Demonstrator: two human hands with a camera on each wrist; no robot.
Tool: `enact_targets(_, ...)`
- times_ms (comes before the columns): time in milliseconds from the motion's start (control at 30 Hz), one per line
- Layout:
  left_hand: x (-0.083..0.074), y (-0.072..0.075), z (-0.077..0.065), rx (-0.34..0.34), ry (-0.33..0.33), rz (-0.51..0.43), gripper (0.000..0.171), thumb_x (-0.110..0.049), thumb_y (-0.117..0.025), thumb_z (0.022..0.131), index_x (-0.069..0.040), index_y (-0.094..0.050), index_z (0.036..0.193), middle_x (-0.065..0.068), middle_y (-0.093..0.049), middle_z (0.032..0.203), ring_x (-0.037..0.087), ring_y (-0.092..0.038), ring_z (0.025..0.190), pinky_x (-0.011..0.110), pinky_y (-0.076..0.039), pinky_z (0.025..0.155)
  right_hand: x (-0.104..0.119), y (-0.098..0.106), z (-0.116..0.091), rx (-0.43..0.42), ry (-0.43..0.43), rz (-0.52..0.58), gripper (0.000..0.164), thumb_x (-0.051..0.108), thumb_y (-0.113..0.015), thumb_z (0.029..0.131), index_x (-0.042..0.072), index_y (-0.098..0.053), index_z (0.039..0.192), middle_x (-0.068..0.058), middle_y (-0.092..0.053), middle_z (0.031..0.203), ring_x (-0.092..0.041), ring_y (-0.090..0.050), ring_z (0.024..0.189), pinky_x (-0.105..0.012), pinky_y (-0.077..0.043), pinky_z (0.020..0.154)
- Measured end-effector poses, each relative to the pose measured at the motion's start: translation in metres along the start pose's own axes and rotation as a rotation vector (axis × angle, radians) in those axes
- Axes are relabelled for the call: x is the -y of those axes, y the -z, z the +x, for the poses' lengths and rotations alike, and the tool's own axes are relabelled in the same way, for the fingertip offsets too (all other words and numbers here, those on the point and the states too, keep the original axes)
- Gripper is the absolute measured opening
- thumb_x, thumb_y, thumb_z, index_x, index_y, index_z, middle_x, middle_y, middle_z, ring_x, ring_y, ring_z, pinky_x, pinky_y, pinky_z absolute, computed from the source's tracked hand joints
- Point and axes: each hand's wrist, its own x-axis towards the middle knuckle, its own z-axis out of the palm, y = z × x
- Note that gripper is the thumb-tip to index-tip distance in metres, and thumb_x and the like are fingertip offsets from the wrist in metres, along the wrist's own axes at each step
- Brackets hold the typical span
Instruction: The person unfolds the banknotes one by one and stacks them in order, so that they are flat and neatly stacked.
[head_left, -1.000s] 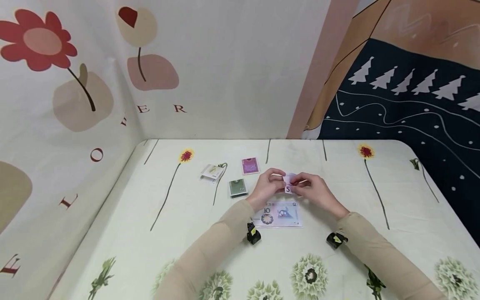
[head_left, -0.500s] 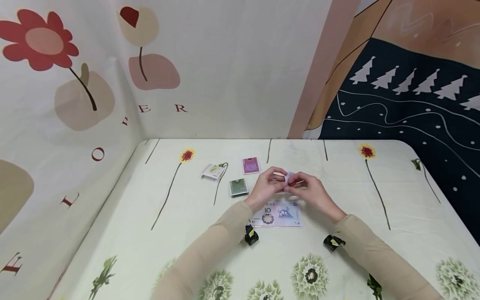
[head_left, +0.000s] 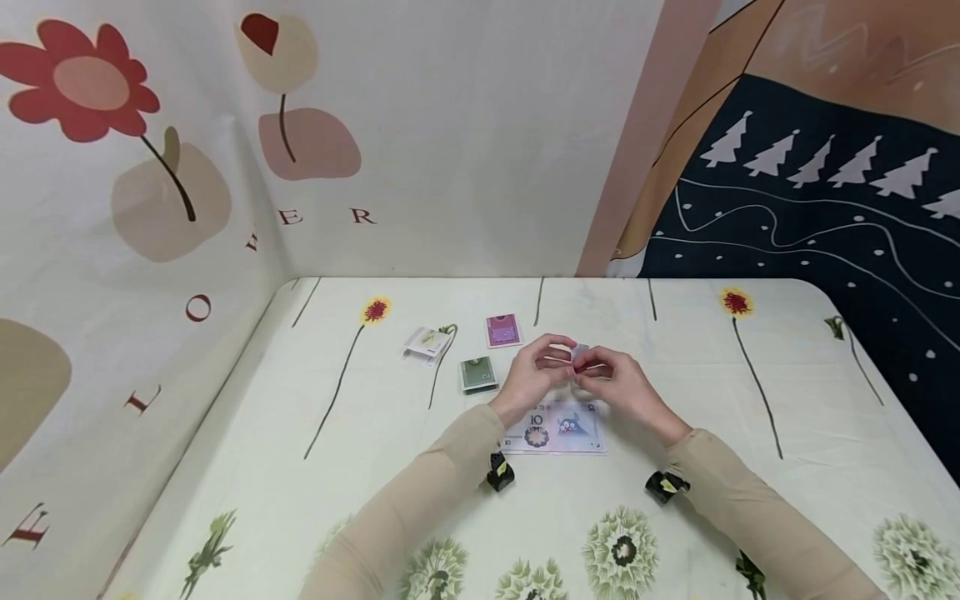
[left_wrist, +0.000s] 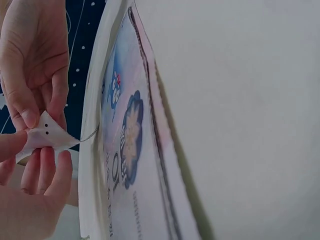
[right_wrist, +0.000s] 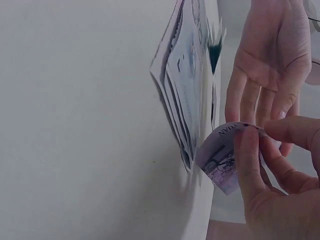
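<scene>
Both hands meet over the table, pinching one small pale purple paper banknote (head_left: 579, 351) between them. My left hand (head_left: 527, 373) grips its left side with thumb and fingertips. From the right, my right hand (head_left: 624, 385) pinches the other side, thumb against fingers. In the left wrist view the note (left_wrist: 50, 134) is bent to a pointed shape with two black dots showing. Its other face, in the right wrist view, carries the printed word YUAN on the curled note (right_wrist: 220, 157). Just below the hands lies a stack of 10 notes (head_left: 566, 433), partly covered by the left hand.
Left of the hands lie a folded green note (head_left: 477, 375), a folded magenta note (head_left: 502, 331) and a pale folded note (head_left: 427, 342) standing partly open. The tablecloth (head_left: 375, 500) has printed flowers. Fabric walls rise behind and at the left.
The held note's printed 5, visible a second ago, is now out of sight as the note has been bent. My right hand has shifted slightly left, closer to the left hand.
</scene>
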Motion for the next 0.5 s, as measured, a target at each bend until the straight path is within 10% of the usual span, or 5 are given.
enact_targets(500,-0.0041,-0.0059,-0.0008,-0.053,-0.068,0.101,0.055,0.008,-0.066,0.084,-0.015,-0.058,0.133,0.012,-0.064,0.104,0.026,-0.063,0.096,0.029,-0.055,0.077,-0.0002,-0.0055,0.0018,-0.105,0.03,-0.033,0.007,-0.003,-0.067,0.088,-0.007,-0.065,0.092,-0.016,-0.067,0.089,-0.029,-0.067,0.084,-0.021,-0.054,0.072)
